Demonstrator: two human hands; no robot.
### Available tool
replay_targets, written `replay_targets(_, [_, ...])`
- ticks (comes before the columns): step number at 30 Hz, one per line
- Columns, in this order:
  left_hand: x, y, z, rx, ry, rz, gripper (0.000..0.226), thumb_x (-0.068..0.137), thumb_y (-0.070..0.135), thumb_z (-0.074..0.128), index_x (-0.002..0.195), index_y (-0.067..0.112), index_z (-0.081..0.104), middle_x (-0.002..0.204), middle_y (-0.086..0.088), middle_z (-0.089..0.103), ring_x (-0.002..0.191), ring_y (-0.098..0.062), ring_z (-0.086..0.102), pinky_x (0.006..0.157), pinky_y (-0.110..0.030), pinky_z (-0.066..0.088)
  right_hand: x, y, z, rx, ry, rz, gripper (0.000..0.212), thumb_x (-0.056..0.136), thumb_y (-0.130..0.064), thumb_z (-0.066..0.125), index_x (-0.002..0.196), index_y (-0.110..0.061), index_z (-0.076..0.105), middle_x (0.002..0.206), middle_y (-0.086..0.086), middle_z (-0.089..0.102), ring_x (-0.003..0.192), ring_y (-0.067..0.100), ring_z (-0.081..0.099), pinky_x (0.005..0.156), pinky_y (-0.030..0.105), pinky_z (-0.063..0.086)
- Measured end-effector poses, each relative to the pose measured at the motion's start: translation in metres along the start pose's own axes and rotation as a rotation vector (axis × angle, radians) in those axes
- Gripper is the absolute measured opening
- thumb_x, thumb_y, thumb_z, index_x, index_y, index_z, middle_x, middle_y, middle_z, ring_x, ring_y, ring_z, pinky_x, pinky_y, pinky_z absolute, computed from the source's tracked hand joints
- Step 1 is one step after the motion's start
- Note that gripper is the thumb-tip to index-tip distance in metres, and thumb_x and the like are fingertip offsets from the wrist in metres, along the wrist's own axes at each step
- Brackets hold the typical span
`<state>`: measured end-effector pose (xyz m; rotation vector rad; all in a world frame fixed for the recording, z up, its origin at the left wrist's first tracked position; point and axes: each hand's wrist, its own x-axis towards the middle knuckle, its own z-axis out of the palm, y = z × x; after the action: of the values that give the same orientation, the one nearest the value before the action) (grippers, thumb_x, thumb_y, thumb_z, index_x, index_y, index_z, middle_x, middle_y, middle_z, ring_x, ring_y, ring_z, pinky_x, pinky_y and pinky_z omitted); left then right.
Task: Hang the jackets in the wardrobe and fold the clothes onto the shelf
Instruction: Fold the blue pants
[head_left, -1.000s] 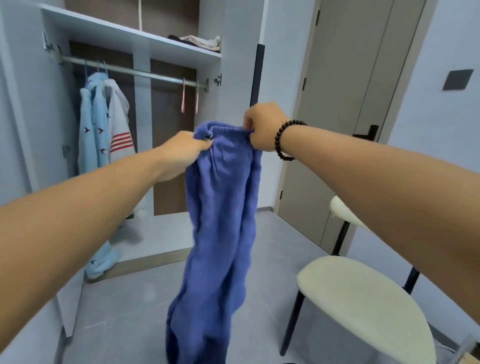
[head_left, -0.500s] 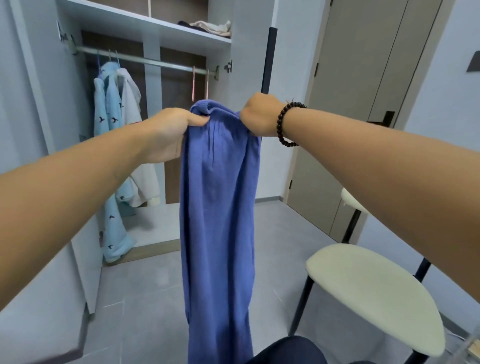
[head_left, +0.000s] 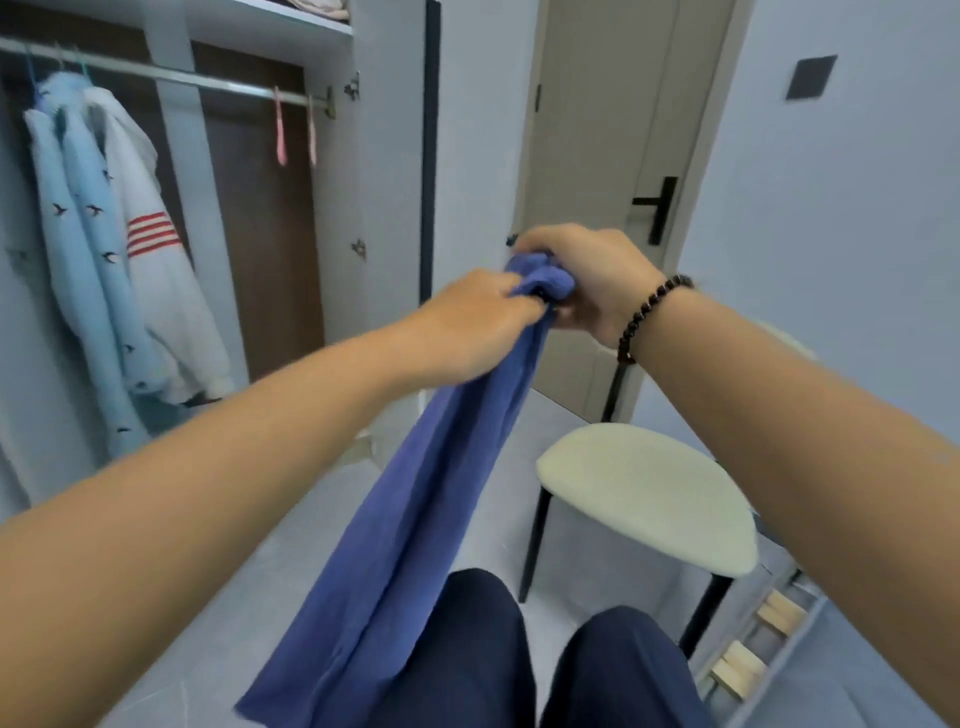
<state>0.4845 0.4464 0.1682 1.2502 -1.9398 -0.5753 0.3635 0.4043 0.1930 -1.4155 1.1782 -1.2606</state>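
Note:
A long blue garment (head_left: 410, 519) hangs from both hands in front of me, its lower end trailing down to the left of my legs. My left hand (head_left: 478, 322) grips its bunched top edge from the left. My right hand (head_left: 587, 275), with a dark bead bracelet on the wrist, grips the same bunched edge from the right, the two hands touching. In the open wardrobe at the left, a light blue jacket (head_left: 88, 244) and a white jacket with red stripes (head_left: 156, 270) hang from the rail (head_left: 171, 78). Folded pale clothes (head_left: 322, 6) lie on the shelf above.
Two empty pink hangers (head_left: 296, 130) hang at the rail's right end. A cream-seated chair (head_left: 649, 493) with black legs stands close at my right. Behind it is a closed door with a black handle (head_left: 660, 208). The floor is grey tile.
My hands came together, bunching the waistband that was spread between them, and dropped lower. The view tilted down, so my legs show and the garment swings toward me.

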Motion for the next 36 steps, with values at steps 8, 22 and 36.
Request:
replay_targets(8, [-0.032, -0.010, 0.161, -0.256, -0.377, 0.098, 0.039, 0.102, 0.021, 0.040, 0.139, 0.024, 0.049, 0.147, 0.005, 0.046, 0.136, -0.013, 0.040, 0.114, -0.032, 0.029, -0.068, 0.113, -0.123, 0.027, 0.281, 0.216, 0.023, 0.080, 0.013, 0.036, 0.077, -0.004, 0.051, 0.055, 0.007, 0.032, 0.040, 0.017, 0.036, 0.042, 0.025, 0.030])
replay_targets(22, [-0.076, -0.127, 0.261, 0.123, -0.524, 0.029, 0.063, 0.086, 0.067, 0.043, 0.143, 0.041, 0.037, 0.148, 0.023, 0.034, 0.140, -0.002, 0.026, 0.109, -0.026, 0.032, -0.126, 0.256, -0.213, 0.295, 0.489, 0.538, 0.028, 0.086, 0.001, 0.063, 0.113, -0.006, 0.061, 0.083, 0.016, 0.065, 0.060, 0.029, 0.060, 0.046, 0.030, 0.052])
replay_targets(36, [-0.107, -0.174, 0.247, 0.660, -0.727, 0.180, 0.092, 0.088, -0.004, 0.039, 0.136, 0.037, -0.028, 0.161, 0.005, -0.012, 0.148, -0.019, -0.012, 0.119, -0.039, -0.002, -0.165, 0.328, -0.275, 0.353, 0.389, 0.614, 0.067, 0.084, 0.020, 0.036, 0.134, -0.021, 0.051, 0.107, 0.013, 0.070, 0.086, 0.034, 0.053, 0.057, 0.030, 0.047])
